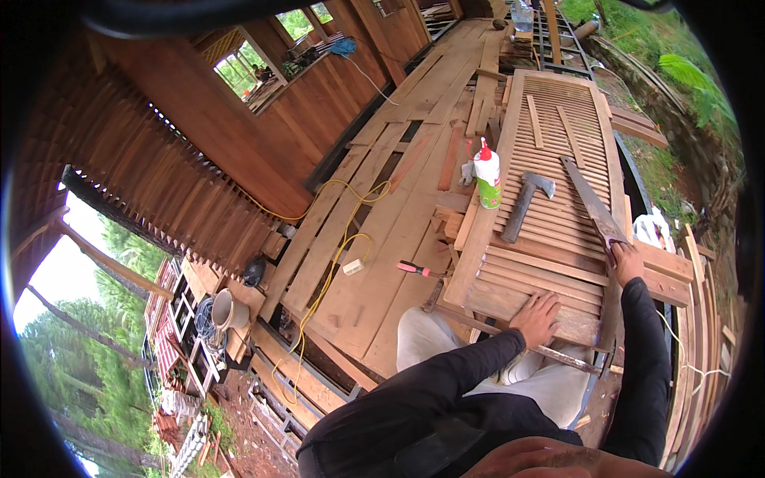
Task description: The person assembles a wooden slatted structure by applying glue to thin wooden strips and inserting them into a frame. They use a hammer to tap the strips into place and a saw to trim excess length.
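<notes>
A louvred wooden shutter (472, 267) lies flat in front of me, its slats running across the frame. My left hand (536, 319) rests flat on its near end, fingers spread, holding nothing. At the right edge of the shutter, my right hand (626, 262) is closed round the handle of a handsaw (591, 199). The saw's blade points away from me and lies over the slats. Left of the blade is a hatchet (522, 213) with a dark handle. A white and green glue bottle (488, 179) with a red cap stands on the shutter's left frame.
A pink-and-black-handled tool (416, 269) lies on the plank floor (374, 299), left of the shutter. A yellow cord (325, 279) and a white socket block (353, 267) are farther left. Timber lengths (696, 350) lie at right. Gaps show between some planks.
</notes>
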A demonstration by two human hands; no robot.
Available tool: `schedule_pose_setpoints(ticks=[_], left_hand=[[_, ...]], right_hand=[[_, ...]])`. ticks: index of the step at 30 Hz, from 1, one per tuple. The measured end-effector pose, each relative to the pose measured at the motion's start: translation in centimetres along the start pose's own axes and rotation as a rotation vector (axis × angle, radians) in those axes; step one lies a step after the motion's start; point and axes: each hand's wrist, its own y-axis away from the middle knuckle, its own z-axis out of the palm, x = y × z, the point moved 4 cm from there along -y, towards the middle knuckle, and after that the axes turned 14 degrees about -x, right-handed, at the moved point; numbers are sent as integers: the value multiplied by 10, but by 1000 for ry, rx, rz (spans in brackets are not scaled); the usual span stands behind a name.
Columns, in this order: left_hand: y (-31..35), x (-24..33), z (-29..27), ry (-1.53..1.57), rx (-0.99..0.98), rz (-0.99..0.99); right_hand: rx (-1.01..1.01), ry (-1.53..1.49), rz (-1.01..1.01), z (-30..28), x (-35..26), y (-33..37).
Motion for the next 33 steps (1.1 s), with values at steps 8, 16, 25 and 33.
schedule_pose_setpoints(ticks=[8,16,25,33], left_hand=[[7,0,2,34,10,-12],[-7,3,-6,4,35,33],[-6,2,5,-69,62,71],[-8,7,-4,-24,75,67]], right_hand=[[-174,24,50,-9,5,14],[409,-242,410,32,4,102],[354,-538,694,51,-31,117],[143,-425,565,26,-21,70]])
